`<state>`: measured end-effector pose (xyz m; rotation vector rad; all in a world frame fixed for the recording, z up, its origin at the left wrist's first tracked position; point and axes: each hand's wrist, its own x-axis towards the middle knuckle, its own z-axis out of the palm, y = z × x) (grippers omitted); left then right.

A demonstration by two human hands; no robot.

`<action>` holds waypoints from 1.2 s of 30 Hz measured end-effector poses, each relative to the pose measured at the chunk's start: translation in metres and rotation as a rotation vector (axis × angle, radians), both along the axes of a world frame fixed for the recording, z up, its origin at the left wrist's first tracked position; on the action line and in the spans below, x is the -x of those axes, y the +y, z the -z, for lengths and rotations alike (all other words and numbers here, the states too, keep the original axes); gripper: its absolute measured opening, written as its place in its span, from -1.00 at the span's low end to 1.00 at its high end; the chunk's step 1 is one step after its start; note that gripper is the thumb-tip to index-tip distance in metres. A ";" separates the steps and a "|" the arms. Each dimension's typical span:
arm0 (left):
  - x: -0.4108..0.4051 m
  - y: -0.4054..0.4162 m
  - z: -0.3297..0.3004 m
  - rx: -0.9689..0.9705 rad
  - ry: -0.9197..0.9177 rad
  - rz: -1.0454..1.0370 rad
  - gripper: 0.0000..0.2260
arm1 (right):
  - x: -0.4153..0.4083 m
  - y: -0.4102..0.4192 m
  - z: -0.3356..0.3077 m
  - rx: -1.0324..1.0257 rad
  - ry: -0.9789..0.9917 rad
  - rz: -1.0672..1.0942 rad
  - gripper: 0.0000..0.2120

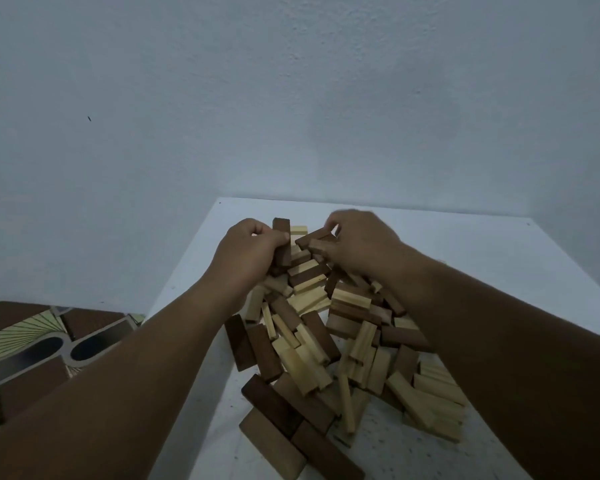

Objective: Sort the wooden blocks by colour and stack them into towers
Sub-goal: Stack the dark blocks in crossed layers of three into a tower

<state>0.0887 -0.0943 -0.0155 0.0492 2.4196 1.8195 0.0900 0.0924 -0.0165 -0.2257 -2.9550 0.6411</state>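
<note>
A jumbled pile of wooden blocks (326,327), dark brown and pale yellow mixed, lies on a white table (465,251). My left hand (246,254) grips a dark brown block (281,225) that stands upright at the pile's far side. Just right of it, my right hand (357,240) pinches another dark brown block (310,236) lying tilted on top of the heap. Long dark blocks (274,403) lie at the pile's near left, and pale ones (433,400) spread to the near right. Both forearms cover parts of the pile.
A pale blue wall (291,98) rises directly behind the table. Left of the table's edge, a patterned floor (32,344) lies below. Bare white tabletop shows to the right and behind the pile.
</note>
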 end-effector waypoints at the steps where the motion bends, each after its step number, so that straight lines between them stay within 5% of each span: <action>1: -0.005 -0.002 -0.002 -0.025 -0.010 -0.009 -0.86 | 0.001 -0.003 0.003 -0.056 -0.038 -0.004 -0.77; 4: -0.028 -0.007 -0.009 -0.088 -0.025 -0.011 -0.89 | -0.003 -0.005 0.000 -0.084 -0.033 0.004 -0.72; 12: -0.113 0.004 -0.023 -0.257 -0.071 0.075 -0.72 | -0.102 0.004 -0.042 0.230 0.251 0.127 -0.86; 23: -0.239 0.051 0.013 0.022 0.056 0.248 -0.74 | -0.308 0.036 -0.001 0.103 0.010 0.279 -0.82; 36: -0.271 0.060 0.046 0.341 0.438 0.389 -0.71 | -0.342 0.057 0.006 0.333 -0.058 0.252 -0.63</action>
